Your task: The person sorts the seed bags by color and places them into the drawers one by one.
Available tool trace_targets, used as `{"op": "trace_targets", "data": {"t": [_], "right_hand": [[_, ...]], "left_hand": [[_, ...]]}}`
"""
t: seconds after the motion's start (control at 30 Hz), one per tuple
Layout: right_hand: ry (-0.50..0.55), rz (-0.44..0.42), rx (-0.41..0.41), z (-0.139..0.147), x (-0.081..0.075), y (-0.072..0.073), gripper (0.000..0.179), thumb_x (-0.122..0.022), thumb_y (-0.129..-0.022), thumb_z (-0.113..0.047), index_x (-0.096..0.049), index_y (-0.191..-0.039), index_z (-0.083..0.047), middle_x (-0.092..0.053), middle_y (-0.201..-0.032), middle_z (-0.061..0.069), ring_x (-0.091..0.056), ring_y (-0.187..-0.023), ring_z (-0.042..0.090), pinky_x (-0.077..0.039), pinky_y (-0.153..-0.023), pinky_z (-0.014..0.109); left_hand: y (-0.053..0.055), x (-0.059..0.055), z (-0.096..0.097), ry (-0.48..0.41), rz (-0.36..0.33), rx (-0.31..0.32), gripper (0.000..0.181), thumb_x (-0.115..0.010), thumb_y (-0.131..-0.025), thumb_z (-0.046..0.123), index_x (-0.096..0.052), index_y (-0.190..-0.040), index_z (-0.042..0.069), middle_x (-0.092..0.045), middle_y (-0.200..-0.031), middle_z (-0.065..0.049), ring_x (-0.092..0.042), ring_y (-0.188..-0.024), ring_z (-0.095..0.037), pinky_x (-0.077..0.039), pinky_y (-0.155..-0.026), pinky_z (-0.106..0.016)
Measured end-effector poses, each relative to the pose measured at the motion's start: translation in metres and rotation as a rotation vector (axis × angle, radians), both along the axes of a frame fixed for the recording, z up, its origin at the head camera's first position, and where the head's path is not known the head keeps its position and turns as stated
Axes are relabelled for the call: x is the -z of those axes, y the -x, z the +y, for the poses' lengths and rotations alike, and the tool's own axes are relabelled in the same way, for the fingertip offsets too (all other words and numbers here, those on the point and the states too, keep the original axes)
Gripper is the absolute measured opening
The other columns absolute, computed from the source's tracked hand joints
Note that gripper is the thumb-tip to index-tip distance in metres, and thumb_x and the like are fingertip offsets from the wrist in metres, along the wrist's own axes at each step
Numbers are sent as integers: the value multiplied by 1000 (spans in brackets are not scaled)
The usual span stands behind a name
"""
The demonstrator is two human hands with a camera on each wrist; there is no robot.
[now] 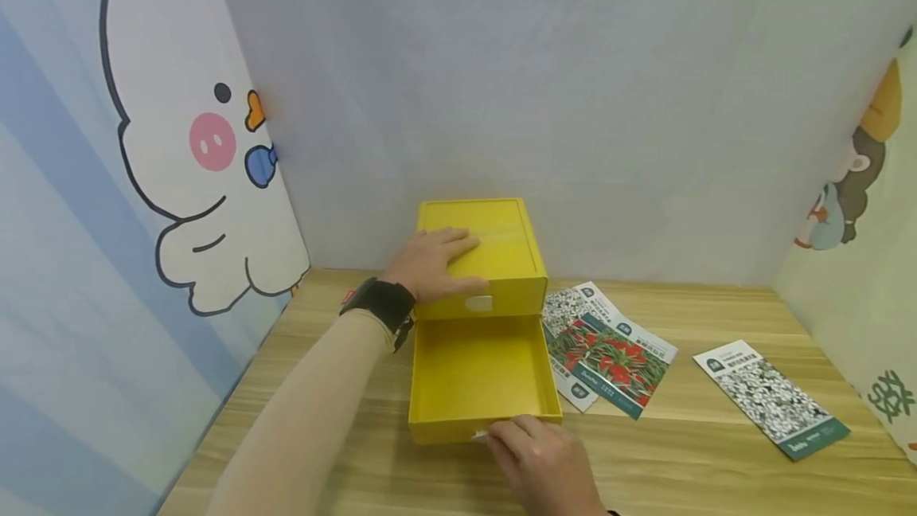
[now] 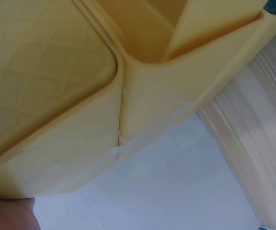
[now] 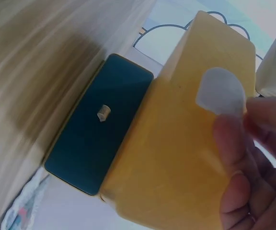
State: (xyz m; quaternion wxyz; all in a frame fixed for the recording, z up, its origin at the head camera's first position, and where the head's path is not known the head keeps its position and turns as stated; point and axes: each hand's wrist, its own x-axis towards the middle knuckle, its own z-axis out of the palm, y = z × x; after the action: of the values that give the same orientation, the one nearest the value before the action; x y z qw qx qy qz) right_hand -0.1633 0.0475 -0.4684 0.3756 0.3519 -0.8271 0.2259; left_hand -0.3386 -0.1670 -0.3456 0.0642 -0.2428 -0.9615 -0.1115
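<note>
- Right hand (image 1: 544,460) is pinching the white tab (image 3: 219,91) on the drawer front between thumb and finger; the right wrist view is showing the other fingers curling below.
- Drawer (image 1: 444,431) is standing pulled out toward the person, sticking well clear of the body above and showing its yellow floor.
- Dark teal panel (image 3: 87,148) with a small beige knob (image 3: 103,113) is showing in the right wrist view, just beside the drawer on the table side.
- Single packet (image 1: 770,400), white flowers printed on it, is lying at a slant on the table (image 1: 645,460), well apart to the right.
- Flower packets (image 1: 619,365) are lying in an overlapping pile just right of the drawer, red flowers on top, white ones partly under; exact count is staying unclear.
- Left hand (image 1: 430,265) is resting on top of the yellow box (image 1: 501,253), fingers spread, gripping nothing; its wrist is wearing a black band (image 1: 380,301).
- Yellow box is sitting near the rear of the table, its upper front carrying another pale tab (image 1: 478,303).
- Grey cloth (image 1: 544,102) is hanging behind; a cartoon bird (image 1: 179,142) is showing on the left-hand cloth.
</note>
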Motion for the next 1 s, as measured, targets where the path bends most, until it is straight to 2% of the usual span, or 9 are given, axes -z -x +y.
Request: {"op": "trace_targets", "data": {"t": [0.1, 0.23, 0.33, 0.43, 0.57, 0.7, 0.83, 0.97, 1.0], "right_hand": [[-2, 35, 42, 0, -2, -1, 3, -74, -81, -21, -71, -80, -19, -66, -73, -12, -56, -52, 1, -43, -44, 15], [-2, 2, 98, 4, -11, -6, 11, -79, -73, -16, -70, -79, -20, -65, -71, -14, -53, -51, -3, -40, -43, 12], [8, -32, 117, 13, -20, -8, 13, -80, -73, -16, -69, -78, -20, -65, -70, -14, -51, -53, -6, -41, -46, 9], [17, -26, 132, 27, -30, -7, 7, -76, -77, -18, -68, -77, -19, -64, -69, -13, -52, -54, -6, -42, -47, 9], [26, -20, 184, 53, -41, 2, 4, -72, -81, -19, -69, -77, -18, -62, -67, -12, -53, -54, -3, -42, -44, 12], [45, -47, 269, 88, -43, 22, 4, -72, -81, -17, -70, -78, -15, -61, -65, -11, -51, -52, -2, -38, -40, 16], [77, -151, 356, 129, -30, 50, 11, -70, -87, -25, -70, -88, -14, -59, -65, -8, -46, -50, 1, -34, -40, 23], [58, -375, 456, 158, -27, 67, 32, -61, -94, -39, -68, -102, -9, -64, -78, 3, -52, -57, 10, -39, -45, 30], [38, -456, 479, 160, -32, 68, 39, -59, -94, -42, -67, -105, -5, -65, -84, 8, -55, -61, 14, -42, -47, 33]], "left_hand": [[-1, -1, 0, -6, -6, -1, 80, -51, -84, 71, -39, -149, 25, -33, -154, -1, -27, -142, -22, -8, -118, -50], [-1, 0, 0, -2, -1, -1, 80, -51, -84, 71, -39, -149, 25, -34, -154, 0, -27, -142, -22, -9, -118, -49], [-1, -1, 1, 1, 2, 0, 80, -51, -84, 71, -38, -149, 26, -34, -154, 0, -27, -142, -21, -9, -118, -49], [-1, -1, 1, -2, -3, 1, 80, -51, -85, 71, -38, -149, 25, -34, -154, 0, -27, -142, -22, -9, -118, -49], [-1, -1, 1, -9, -9, 7, 80, -51, -85, 71, -39, -149, 25, -34, -154, 0, -27, -142, -22, -8, -118, -50], [-1, 0, 2, -18, -8, 9, 80, -51, -84, 71, -38, -149, 25, -34, -154, -1, -26, -142, -23, -8, -117, -51], [0, 1, 1, -20, -6, 8, 80, -51, -84, 71, -38, -149, 25, -33, -154, -1, -26, -143, -23, -8, -117, -51], [-1, 0, 0, -32, -6, 20, 80, -52, -85, 69, -39, -149, 23, -34, -154, -2, -27, -142, -25, -9, -117, -51], [-1, 0, -1, -34, -5, 19, 80, -52, -85, 69, -39, -149, 23, -34, -154, -3, -27, -142, -26, -9, -117, -51]]}}
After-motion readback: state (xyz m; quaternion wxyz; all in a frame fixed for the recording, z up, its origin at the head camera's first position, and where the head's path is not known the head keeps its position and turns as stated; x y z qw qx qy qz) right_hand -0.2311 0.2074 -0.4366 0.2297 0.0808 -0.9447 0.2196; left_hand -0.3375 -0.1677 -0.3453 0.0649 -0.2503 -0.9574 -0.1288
